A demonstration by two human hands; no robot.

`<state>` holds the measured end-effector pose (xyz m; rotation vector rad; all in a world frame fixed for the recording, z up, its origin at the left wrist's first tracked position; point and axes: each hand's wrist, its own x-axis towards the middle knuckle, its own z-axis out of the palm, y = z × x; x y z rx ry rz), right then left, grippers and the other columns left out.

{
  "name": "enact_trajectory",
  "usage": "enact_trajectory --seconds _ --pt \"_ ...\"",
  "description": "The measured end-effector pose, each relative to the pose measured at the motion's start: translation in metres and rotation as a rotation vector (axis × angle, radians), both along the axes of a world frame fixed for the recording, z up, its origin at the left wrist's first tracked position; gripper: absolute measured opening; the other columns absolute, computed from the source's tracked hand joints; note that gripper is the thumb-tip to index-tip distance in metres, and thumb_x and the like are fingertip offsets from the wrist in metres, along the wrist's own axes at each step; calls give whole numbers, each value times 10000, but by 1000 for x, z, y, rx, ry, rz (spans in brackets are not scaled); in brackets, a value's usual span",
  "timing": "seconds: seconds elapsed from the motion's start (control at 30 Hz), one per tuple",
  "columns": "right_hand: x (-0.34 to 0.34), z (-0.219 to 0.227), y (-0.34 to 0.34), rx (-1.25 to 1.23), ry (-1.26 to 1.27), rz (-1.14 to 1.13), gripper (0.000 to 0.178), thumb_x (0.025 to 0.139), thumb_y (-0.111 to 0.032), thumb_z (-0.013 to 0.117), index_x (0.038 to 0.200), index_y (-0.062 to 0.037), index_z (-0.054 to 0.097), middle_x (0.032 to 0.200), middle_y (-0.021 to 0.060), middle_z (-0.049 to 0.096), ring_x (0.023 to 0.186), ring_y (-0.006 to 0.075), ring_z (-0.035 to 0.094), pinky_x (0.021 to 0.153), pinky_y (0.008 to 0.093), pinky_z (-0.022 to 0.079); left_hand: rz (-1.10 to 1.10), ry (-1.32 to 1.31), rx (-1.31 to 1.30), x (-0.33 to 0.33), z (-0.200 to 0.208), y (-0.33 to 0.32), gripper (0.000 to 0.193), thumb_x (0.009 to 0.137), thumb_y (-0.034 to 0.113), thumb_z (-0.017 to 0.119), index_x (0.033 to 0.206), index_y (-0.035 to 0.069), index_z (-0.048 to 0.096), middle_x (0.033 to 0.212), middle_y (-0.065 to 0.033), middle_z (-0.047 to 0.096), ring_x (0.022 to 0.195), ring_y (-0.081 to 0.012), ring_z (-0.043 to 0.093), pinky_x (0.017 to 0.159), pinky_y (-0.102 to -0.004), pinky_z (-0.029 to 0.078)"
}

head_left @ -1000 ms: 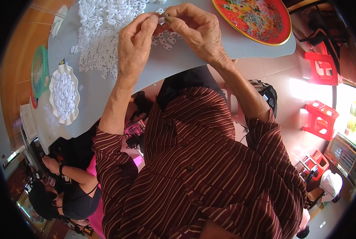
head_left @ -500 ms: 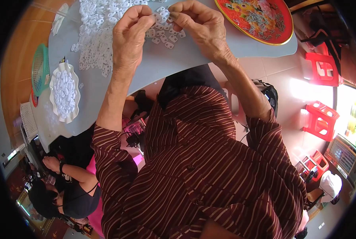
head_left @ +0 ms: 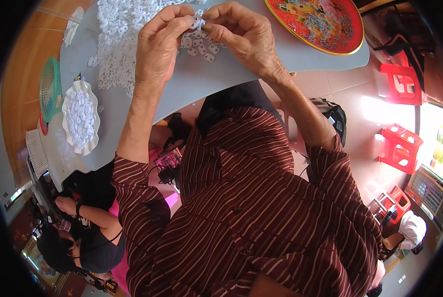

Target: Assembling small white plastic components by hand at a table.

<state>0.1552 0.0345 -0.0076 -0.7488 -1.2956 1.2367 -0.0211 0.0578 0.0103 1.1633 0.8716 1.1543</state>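
Observation:
A small white plastic piece with holes (head_left: pixel 196 23) is pinched between the thumb and fingers of my left hand (head_left: pixel 158 47). Close against it from the other side comes my right hand (head_left: pixel 253 44), its thumb and fingertips drawn together. Whether the right fingertips grip that same piece or something tiny is too small to tell. Just below the hands, several loose white pieces (head_left: pixel 201 47) of the same two-holed kind lie on the grey table (head_left: pixel 192 81). A big spread of them (head_left: pixel 117 44) covers the table beyond my left hand.
A red flowered tray (head_left: pixel 286 24) with small metal pins stands at the far right. To the left are a scalloped white dish (head_left: pixel 67 131) full of finished-looking white pieces and a green basket (head_left: pixel 47 94). Red stools (head_left: pixel 400 148) stand on the floor; another person (head_left: pixel 100 250) sits at lower left.
My hands have come closer together, the right one shifting slightly left. The white piece now shows between the fingertips of both hands.

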Motion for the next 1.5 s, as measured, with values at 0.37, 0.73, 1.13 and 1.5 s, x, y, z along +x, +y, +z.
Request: enact_trajectory --seconds 0.37,0.73,1.13,1.5 --pt "1 1 -1 80 -60 -78 244 850 -58 641 1082 1 591 864 35 651 805 74 613 721 218 509 -12 137 80 8 2 -3 198 890 100 577 1042 -22 617 939 -6 591 881 -88 517 800 -216 404" --pt "1 -1 1 94 -4 -70 247 867 -90 638 1086 12 588 883 60 663 806 95 624 733 239 522 51 609 344 20 15 -20 325 971 307 436 906 14 561 656 -25 520 600 -94 450 552 -264 389" --pt "1 1 -1 33 -49 -61 189 883 -41 588 1059 27 569 870 70 660 769 110 641 708 241 531 197 592 425 24 -2 -24 281 978 277 437 913 26 545 603 -38 443 551 -115 396 515 -290 371" --pt "3 4 -5 22 -222 6 285 861 -87 648 1125 2 586 962 40 642 864 90 603 790 239 503 135 592 355 15 -3 -20 300 962 295 457 903 18 556 613 -35 456 568 -117 416 529 -283 380"
